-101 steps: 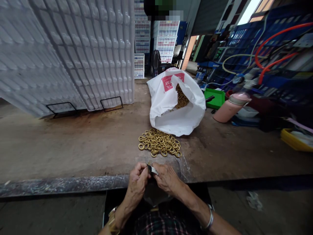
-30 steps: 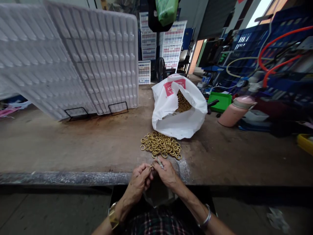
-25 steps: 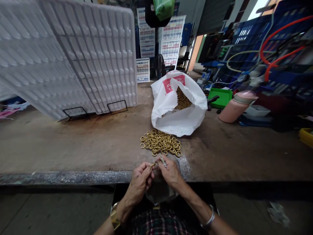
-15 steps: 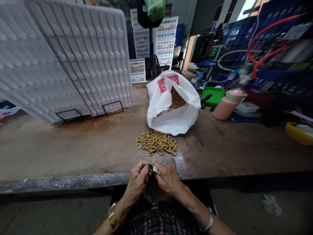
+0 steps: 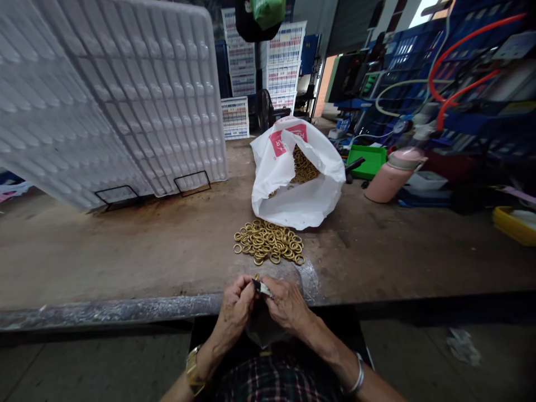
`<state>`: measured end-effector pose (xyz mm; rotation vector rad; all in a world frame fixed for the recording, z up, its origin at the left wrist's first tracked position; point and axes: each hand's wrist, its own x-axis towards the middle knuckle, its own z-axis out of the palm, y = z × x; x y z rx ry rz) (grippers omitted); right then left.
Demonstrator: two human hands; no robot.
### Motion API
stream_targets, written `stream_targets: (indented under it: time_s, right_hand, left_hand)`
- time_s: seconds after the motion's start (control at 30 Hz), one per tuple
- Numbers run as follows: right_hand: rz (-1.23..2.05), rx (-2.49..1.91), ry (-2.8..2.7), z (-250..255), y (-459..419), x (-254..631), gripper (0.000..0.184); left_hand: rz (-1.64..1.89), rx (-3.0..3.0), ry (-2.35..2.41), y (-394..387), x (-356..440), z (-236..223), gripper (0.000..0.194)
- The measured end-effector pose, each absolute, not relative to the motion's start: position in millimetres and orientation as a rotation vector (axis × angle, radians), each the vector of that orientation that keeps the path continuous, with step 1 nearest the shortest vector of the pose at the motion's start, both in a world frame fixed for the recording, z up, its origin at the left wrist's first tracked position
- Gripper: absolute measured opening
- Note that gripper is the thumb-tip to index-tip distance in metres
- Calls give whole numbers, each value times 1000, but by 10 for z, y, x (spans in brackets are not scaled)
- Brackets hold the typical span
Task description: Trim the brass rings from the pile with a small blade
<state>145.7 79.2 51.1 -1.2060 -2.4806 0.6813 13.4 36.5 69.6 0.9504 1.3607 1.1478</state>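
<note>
A brass-coloured ring [image 5: 257,277] shows just past the fingertips of my left hand [image 5: 235,304], which is closed in a pinch around it. My right hand [image 5: 288,304] is closed too, its fingertips meeting the left ones. Between them lies a small black-and-white piece [image 5: 263,288], against the right fingers; its kind cannot be made out. Both hands are at the table's front edge, over my lap. Just beyond them lies a loose pile of brass-coloured rings [image 5: 270,243]. Behind the pile, a white plastic bag [image 5: 297,206] lies open with more rings inside.
White ribbed plastic trays [image 5: 159,100] stand upright on the left of the table [image 5: 125,251], by black wire stands [image 5: 192,183]. To the right are a green tray [image 5: 368,160], a pink bottle [image 5: 389,181] and a yellow container [image 5: 513,226]. White crates [image 5: 285,61] are stacked behind.
The camera view has shifted slightly. Both hands keep almost the same place and grip, with a little more of the ring showing at the left fingertips.
</note>
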Motion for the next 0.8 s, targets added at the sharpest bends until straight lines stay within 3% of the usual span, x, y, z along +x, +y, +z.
stream_targets:
  time_s: [0.3,0.57,0.8]
  right_hand:
    - [580,-1399,-2489,488,953,1448,29]
    - [349,-1461,-2371,446,1147,1334,14]
    - [314,-1578,-2493,468,1115,1151,19]
  left_hand:
    - [1123,862,1273,222,140,766,32]
    - [1251,457,1034,265,33,677,31]
    - [1265,314,926,282,-47,653,24]
